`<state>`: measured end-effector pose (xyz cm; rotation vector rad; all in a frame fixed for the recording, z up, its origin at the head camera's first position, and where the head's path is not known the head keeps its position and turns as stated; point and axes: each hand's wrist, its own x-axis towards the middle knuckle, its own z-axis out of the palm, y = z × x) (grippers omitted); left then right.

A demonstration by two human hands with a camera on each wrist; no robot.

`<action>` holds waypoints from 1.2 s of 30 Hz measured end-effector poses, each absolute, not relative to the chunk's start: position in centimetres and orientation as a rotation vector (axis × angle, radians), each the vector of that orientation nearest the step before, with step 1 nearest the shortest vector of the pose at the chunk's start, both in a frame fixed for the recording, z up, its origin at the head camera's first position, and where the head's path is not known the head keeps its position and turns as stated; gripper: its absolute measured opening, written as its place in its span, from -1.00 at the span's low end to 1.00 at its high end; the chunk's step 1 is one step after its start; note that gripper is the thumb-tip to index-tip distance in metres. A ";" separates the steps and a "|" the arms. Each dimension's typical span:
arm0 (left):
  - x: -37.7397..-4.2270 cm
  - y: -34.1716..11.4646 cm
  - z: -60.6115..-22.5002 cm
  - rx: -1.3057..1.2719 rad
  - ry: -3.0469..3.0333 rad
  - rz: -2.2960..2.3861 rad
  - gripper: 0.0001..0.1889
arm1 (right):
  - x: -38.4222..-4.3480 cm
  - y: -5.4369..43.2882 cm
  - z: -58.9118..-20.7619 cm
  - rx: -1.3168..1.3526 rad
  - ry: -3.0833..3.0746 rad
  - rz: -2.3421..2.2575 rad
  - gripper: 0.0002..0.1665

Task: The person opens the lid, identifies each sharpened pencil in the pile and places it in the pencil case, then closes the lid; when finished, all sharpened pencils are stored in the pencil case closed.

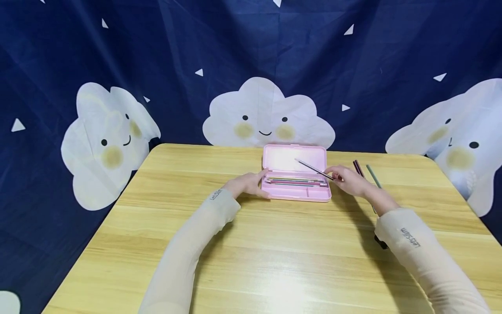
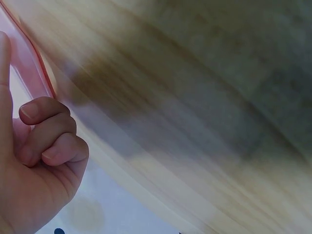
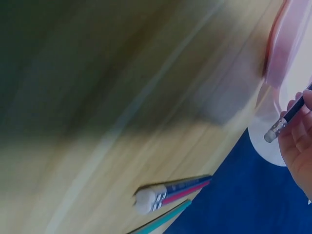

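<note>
An open pink pencil case (image 1: 278, 158) lies on the table, its lid tipped back. Several pencils (image 1: 294, 179) rest in its back compartment; the front compartments show bare pink. At the case's left end, my left hand (image 1: 248, 183) holds it between spread thumb and finger, the other fingers curled in the left wrist view. Just off the right end, my right hand (image 1: 348, 179) pinches a dark pencil (image 1: 313, 168) near its eraser end. That pencil slants up to the left over the case, and its white eraser (image 3: 269, 136) shows in the right wrist view.
Right of the case, behind my right hand, lie dark pencils (image 1: 357, 167) and a green pencil (image 1: 373, 175), partly covered by my forearm. The wooden table (image 1: 251, 244) ends shortly behind the case, where a blue curtain (image 1: 176, 52) with clouds hangs.
</note>
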<state>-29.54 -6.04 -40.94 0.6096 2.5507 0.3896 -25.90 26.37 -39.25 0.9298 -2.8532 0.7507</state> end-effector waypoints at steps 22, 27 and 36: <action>-29.6 -6.3 -41.0 0.617 2.542 0.399 0.14 | -27.8 21.1 -40.6 1.069 -2.851 0.575 -0.66; -29.7 -6.3 -41.0 0.619 2.541 0.386 0.14 | -28.2 20.4 -40.7 1.096 -2.847 0.573 -0.64; -29.8 -6.2 -40.9 0.621 2.555 0.364 0.13 | -28.7 19.7 -41.0 1.080 -2.879 0.585 -0.67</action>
